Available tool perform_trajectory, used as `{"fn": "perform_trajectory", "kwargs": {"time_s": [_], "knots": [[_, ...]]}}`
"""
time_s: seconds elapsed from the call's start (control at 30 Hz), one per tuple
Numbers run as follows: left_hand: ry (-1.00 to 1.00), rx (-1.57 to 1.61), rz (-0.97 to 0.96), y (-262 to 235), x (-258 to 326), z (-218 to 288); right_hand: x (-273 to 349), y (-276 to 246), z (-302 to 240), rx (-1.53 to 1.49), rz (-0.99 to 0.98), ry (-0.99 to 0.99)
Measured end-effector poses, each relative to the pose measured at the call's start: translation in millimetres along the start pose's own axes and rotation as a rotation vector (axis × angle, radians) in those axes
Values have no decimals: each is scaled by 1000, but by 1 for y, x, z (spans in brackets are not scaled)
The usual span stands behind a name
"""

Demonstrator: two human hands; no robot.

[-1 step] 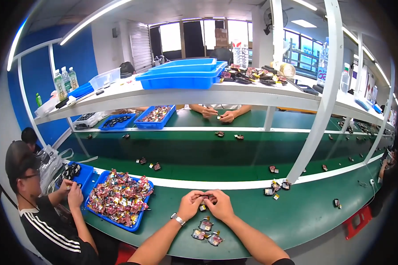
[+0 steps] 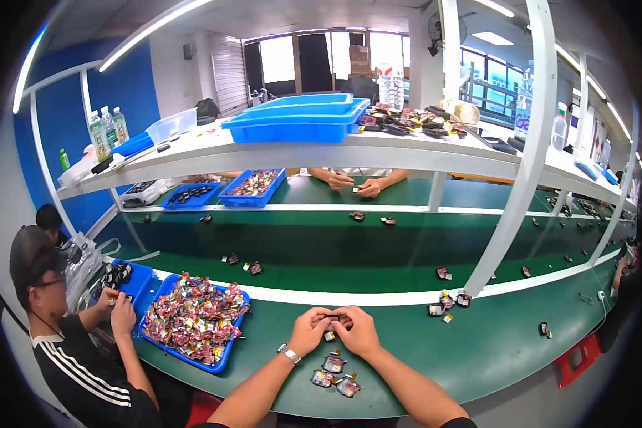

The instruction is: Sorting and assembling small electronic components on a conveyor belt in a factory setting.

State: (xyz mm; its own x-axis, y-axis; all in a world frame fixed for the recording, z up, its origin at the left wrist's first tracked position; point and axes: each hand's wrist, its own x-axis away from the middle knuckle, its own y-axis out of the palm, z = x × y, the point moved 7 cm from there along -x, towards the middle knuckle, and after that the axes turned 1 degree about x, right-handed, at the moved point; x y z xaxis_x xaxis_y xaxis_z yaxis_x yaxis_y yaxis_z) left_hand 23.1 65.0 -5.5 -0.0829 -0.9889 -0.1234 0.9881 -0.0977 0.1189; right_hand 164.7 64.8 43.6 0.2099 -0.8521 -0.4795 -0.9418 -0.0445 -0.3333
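Note:
My left hand (image 2: 309, 332), with a silver watch on its wrist, and my right hand (image 2: 357, 334) meet at the fingertips over the green table. Pinched between both is a small flat electronic part (image 2: 329, 336), mostly hidden by the fingers; its white and yellow tab hangs below. Just nearer to me, between my forearms, lie several similar parts (image 2: 333, 364), silvery and reddish with yellow tabs. To the left stands a blue tray (image 2: 218, 368) heaped with such parts (image 2: 192, 319).
At the left a co-worker (image 2: 71, 342) handles a small piece beside a second blue tray (image 2: 141, 279). More parts (image 2: 448, 302) lie right of my hands. A white shelf frame (image 2: 510, 214) rises ahead, bearing stacked blue trays (image 2: 289, 130). Another person's hands (image 2: 357, 185) work across the table.

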Motion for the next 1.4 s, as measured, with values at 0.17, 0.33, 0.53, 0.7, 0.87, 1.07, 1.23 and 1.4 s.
{"fn": "perform_trajectory", "kwargs": {"time_s": [0.17, 0.33, 0.53, 0.7, 0.87, 1.07, 1.23, 1.4], "knots": [[73, 108, 85, -3, -5, 9, -26, -15, 30, -89, 94, 88], [117, -137, 174, -12, -8, 16, -86, -35, 86, 50, 290, 234], [296, -476, 262, -21, 6, 41, -124, 3, 45, 876, 252, -35], [328, -800, -28, 3, 4, 42, -159, 115, 42, 482, -267, -61], [140, -921, -136, -1, 6, 23, -176, 199, 12, 629, -409, 22], [246, -855, -88, 1, -8, 20, -194, 200, 38, 611, -321, -17], [361, -691, 44, -15, -6, 39, -162, 127, 34, 205, -218, 10], [242, -474, 363, -42, -8, 35, -93, 16, 25, 246, -151, 35]]}}
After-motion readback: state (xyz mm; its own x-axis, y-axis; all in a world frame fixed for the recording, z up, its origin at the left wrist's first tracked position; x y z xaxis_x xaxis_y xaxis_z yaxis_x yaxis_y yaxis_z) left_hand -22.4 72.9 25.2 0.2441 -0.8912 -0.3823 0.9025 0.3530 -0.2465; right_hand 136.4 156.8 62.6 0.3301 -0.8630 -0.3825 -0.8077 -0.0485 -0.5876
